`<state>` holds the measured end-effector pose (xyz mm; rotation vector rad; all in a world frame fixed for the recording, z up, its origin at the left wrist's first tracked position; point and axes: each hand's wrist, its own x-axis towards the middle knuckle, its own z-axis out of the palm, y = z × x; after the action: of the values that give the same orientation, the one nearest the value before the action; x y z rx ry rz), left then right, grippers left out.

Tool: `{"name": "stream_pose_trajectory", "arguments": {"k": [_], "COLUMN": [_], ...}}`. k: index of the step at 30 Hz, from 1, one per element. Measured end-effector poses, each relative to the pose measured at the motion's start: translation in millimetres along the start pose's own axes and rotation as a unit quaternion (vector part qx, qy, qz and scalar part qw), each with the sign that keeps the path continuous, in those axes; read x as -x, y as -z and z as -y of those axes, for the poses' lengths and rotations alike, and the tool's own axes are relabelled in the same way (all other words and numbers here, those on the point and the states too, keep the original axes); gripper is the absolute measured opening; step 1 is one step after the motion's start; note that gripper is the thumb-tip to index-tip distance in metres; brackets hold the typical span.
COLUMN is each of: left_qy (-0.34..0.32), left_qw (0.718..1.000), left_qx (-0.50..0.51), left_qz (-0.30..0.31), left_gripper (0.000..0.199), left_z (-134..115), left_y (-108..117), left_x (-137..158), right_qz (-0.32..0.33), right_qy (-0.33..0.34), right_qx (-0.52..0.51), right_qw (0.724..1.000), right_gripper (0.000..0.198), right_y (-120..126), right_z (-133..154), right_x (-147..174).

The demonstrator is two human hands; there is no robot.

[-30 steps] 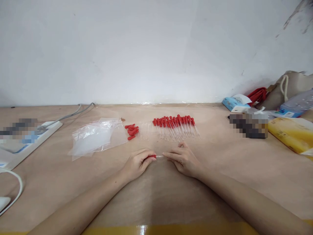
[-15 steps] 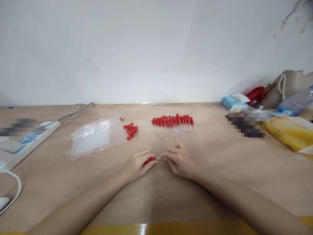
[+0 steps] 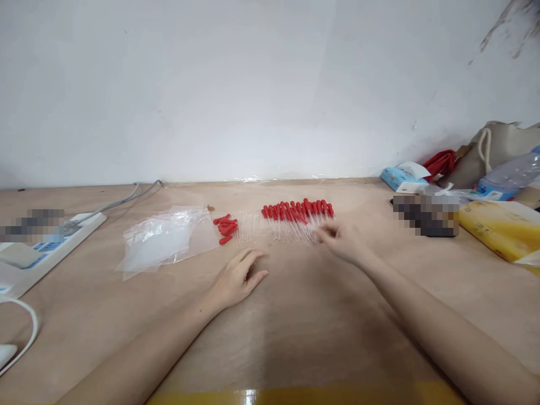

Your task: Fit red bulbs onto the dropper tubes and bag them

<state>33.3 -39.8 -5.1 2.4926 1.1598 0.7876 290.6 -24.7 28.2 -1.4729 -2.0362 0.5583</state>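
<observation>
My left hand (image 3: 238, 278) rests on the table with thumb and fingers apart and nothing between them. At the right part of a row of red-bulbed droppers (image 3: 282, 211), my right hand (image 3: 343, 239) pinches a dropper (image 3: 301, 218) by its clear tube, the red bulb pointing left over the others. The fingers are slightly blurred and hide part of the row. Left of the row lie several bare clear tubes (image 3: 248, 229) side by side. Beside these is a small pile of loose red rubber bulbs (image 3: 226, 228).
Clear plastic bags (image 3: 162, 239) lie left of the bulbs. A white power strip (image 3: 80, 239) with cables is at the far left. On the right are a blue tissue pack (image 3: 403, 179), a yellow pack (image 3: 498, 228), a plastic bottle (image 3: 510, 177) and a blurred-out dark object (image 3: 426, 216).
The left hand has let go of the red bulb and opened. My right hand has moved away to the right and forward, carrying the dropper to the row.
</observation>
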Motion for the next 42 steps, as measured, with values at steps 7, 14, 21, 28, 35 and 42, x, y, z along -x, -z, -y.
{"name": "stream_pose_trajectory", "arguments": {"k": [7,14,21,28,35,42], "left_qy": [-0.025,-0.029,-0.034,-0.044,-0.004,0.036], "left_qw": [0.999,0.999,0.999,0.999,0.957,0.963], "left_qx": [0.005,0.013,0.016,-0.009,-0.200,-0.186], "left_qz": [0.025,0.031,0.029,0.011,-0.211,-0.193], "left_gripper": [0.020,0.016,0.015,0.015,0.011,0.009], "left_z": [0.4,1.1,1.0,1.0,44.2,73.0], "left_y": [0.8,0.7,1.5,-0.2,20.6,25.4], "left_x": [-2.6,-2.9,-3.8,-3.4,-12.8,-11.2], "right_qz": [-0.226,-0.226,-0.206,-0.230,-0.103,-0.064], "right_qy": [-0.293,-0.297,-0.277,-0.192,-0.032,-0.093], "right_qx": [0.088,0.111,0.135,0.127,0.174,0.196], "right_qw": [0.925,0.921,0.929,0.946,0.979,0.974], "right_gripper": [0.025,0.025,0.018,0.018,0.019,0.029], "right_y": [26.4,7.7,3.1,-2.1,-54.9,-95.8], "right_z": [-62.5,-78.4,-78.9,-50.7,21.6,54.5], "right_x": [-35.6,-40.5,-39.1,-32.3,-45.4,-83.1]}}
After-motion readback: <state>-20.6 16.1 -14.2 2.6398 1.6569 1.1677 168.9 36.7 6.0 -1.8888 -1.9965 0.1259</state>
